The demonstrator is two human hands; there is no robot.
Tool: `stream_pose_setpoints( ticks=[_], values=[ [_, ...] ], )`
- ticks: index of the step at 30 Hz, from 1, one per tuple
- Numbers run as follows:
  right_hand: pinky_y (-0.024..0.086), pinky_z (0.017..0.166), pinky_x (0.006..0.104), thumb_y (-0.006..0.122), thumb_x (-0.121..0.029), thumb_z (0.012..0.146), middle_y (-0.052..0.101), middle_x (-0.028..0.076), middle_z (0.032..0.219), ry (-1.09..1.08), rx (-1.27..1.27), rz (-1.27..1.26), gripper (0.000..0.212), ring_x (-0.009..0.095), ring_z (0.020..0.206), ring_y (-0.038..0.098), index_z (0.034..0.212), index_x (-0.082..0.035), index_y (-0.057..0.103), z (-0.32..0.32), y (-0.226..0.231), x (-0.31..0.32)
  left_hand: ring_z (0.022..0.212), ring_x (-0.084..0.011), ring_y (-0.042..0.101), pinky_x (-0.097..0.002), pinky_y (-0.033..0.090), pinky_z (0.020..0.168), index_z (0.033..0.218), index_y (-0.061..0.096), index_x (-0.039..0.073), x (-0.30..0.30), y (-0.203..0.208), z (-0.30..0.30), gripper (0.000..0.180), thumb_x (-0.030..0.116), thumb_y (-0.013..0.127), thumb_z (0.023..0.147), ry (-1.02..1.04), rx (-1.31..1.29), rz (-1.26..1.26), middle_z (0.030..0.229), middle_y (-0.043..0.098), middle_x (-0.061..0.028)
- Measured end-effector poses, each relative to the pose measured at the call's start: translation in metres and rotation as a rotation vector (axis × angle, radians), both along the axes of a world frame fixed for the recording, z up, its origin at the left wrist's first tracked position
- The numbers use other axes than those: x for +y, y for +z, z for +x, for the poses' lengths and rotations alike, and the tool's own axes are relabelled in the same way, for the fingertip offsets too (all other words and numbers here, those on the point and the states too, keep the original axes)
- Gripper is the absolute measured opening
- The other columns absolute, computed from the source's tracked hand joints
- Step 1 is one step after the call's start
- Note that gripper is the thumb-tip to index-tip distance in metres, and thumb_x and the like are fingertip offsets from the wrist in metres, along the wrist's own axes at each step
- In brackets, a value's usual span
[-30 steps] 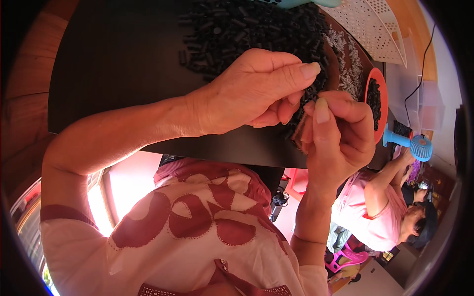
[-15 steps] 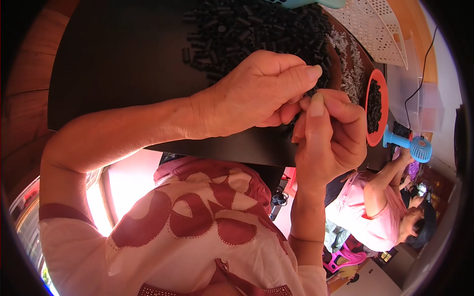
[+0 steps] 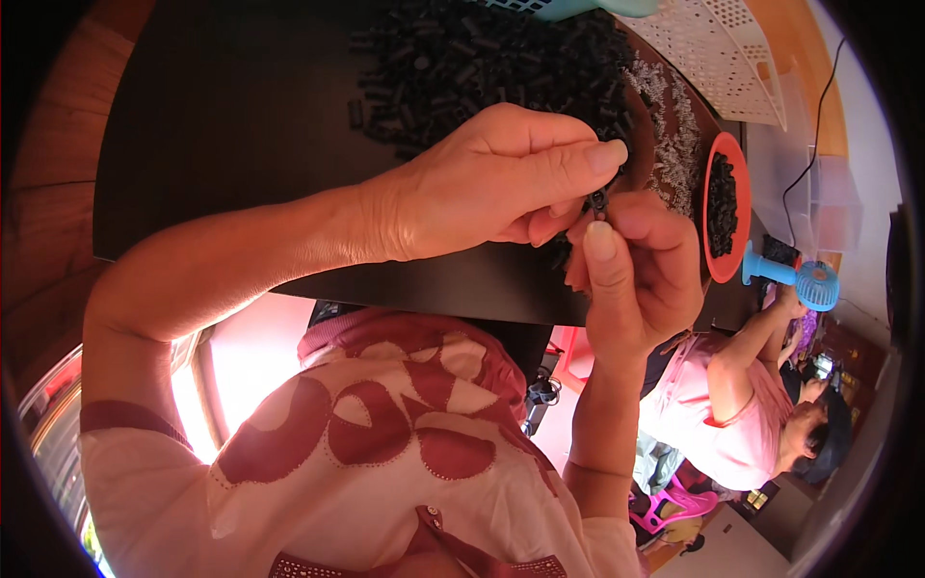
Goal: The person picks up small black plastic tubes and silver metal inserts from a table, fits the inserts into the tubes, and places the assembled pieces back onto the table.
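Above the table's near edge, my left hand (image 3: 520, 178) pinches a small dark piece (image 3: 598, 200) between thumb and fingers. My right hand (image 3: 641, 275) is closed in a pinch at the piece's lower end, its thumb and forefinger just below the left ones. The fingers cover most of the piece, so its exact kind is hidden. Behind both hands lies a heap of short black tubes (image 3: 482, 77) on the dark table (image 3: 231, 125). Small clear parts (image 3: 679, 135) are spread to the right of that heap.
An orange-red bowl (image 3: 714, 262) of black pieces stands right of my hands. Beyond it are a blue handheld fan (image 3: 817, 285) and a white perforated basket (image 3: 718, 43). A teal basket (image 3: 564, 8) is at the far edge. A person in pink (image 3: 718, 424) sits at the right.
My right hand has moved slightly down, away from my left, and the dark piece now shows between the fingertips. The whole view has shifted a little.
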State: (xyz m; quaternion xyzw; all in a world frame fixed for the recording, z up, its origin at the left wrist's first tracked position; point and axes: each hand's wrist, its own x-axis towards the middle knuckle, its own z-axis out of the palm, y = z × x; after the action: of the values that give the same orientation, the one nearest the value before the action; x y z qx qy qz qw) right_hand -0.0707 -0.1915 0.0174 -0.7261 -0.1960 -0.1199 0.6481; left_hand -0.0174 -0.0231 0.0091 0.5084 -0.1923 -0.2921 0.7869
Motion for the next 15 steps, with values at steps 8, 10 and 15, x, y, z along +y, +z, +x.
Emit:
stream_pose_setpoints(
  ticks=[8,10,15],
  values=[
    [0.036,0.054,0.021,0.071,0.0,0.078,0.052,0.004,0.078,0.02,0.017,-0.107,0.035,0.008,0.062,0.045,0.109,0.006,0.058,0.005,0.001,-0.009,0.053,-0.0022,0.045,-0.017,0.03,0.042,0.083,0.059,0.006,-0.003,-0.002,0.0,0.036,0.038,0.051,0.098,-0.075,0.041,0.002,0.062,0.052,0.0014],
    [0.035,0.053,0.0216,0.072,-0.001,0.076,0.052,0.003,0.076,0.013,-0.041,-0.168,0.033,0.008,0.061,0.044,0.106,0.006,0.06,0.01,0.003,-0.009,0.052,-0.0021,0.046,-0.0168,0.03,0.04,0.082,0.06,0.006,-0.002,0.0,0.001,0.037,0.038,0.052,0.097,-0.083,0.076,-0.002,0.062,0.052,0.0012],
    [0.031,0.048,0.0219,0.074,-0.003,0.073,0.049,0.0,0.065,-0.011,-0.142,-0.219,0.029,0.008,0.055,0.04,0.098,0.003,0.061,0.014,0.0,-0.009,0.047,-0.0045,0.049,-0.0181,0.028,0.035,0.08,0.061,0.004,-0.005,0.002,0.002,0.038,0.039,0.056,0.095,-0.153,0.232,0.01,0.06,0.056,-0.0007]
  ],
)
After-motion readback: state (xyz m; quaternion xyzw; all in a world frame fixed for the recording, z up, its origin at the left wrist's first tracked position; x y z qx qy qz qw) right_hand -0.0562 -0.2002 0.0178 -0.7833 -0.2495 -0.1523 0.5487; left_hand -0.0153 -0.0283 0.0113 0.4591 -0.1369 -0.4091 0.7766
